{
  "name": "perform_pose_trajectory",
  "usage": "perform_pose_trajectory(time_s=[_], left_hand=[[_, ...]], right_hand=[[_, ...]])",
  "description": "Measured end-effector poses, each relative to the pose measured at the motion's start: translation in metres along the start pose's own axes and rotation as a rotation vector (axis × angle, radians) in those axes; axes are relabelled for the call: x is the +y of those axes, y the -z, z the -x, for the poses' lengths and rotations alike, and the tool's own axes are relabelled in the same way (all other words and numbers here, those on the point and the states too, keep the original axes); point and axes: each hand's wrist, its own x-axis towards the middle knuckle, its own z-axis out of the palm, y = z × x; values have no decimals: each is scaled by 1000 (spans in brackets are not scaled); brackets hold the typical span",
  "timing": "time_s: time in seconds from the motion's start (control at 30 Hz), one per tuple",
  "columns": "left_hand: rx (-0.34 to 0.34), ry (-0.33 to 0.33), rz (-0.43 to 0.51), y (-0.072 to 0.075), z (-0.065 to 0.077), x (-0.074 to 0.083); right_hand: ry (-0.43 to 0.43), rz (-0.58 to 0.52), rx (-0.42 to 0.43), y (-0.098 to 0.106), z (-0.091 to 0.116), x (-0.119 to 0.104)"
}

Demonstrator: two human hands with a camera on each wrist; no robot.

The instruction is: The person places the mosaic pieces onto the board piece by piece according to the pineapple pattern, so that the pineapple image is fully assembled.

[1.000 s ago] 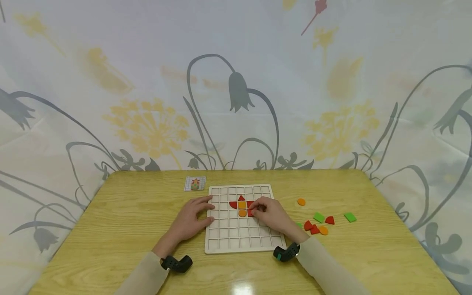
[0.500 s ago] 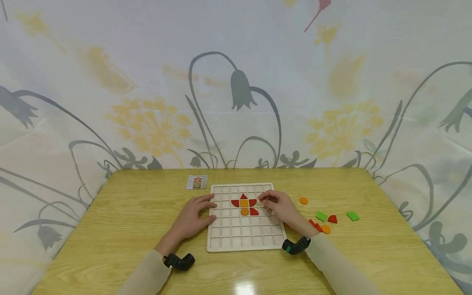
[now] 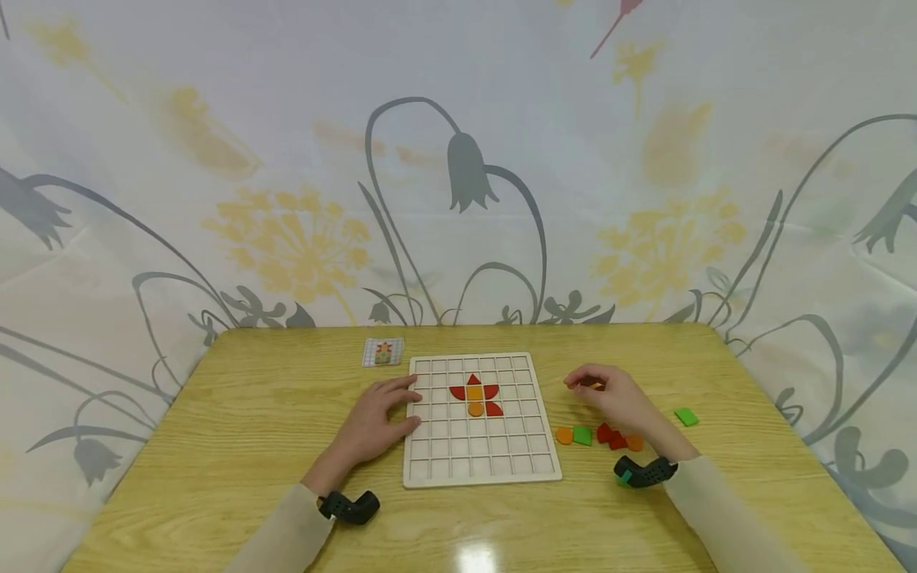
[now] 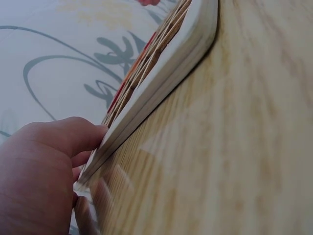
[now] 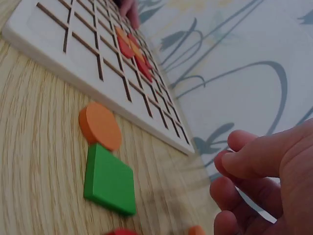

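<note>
A white grid board point(image 3: 437, 469) lies flat on the table. Red pieces surround an orange square point(image 3: 474, 393) in its grid: a triangle point(image 3: 473, 380), and quarter circles such as the lower right one point(image 3: 494, 409). Below the square sits an orange disc point(image 3: 476, 409). My left hand point(image 3: 376, 422) rests its relaxed fingertips and thumb on the board's left edge; the left wrist view shows the thumb touching the rim. My right hand point(image 3: 619, 398) is raised right of the board, fingers loosely bent, over loose pieces. Nothing shows between its thumb and index finger in the right wrist view.
Beside the board's right edge lie a loose orange disc point(image 3: 564, 435), a green square point(image 3: 583, 435) and red pieces point(image 3: 609, 435). Another green square point(image 3: 686, 416) is farther right. A small pattern card point(image 3: 383, 352) lies behind the board's left corner. A patterned cloth hangs behind the table.
My right hand has left the red quarter circles on the board and moved right, over the loose pieces. My left hand has stayed at the board's left edge.
</note>
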Motion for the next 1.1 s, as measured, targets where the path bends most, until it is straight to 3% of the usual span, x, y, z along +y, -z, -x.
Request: perform_pose_trajectory(time_s=[0.13, 0.43, 0.83, 1.1], left_hand=[[-1, 6, -4, 0, 1, 1], [-2, 14, -5, 0, 0, 2], [4, 4, -11, 0, 1, 1], [12, -3, -22, -2, 0, -2]], right_hand=[[39, 94, -45, 15, 13, 3], [133, 179, -178, 32, 35, 8], [81, 259, -173, 28, 37, 11], [108, 266, -152, 27, 33, 13]])
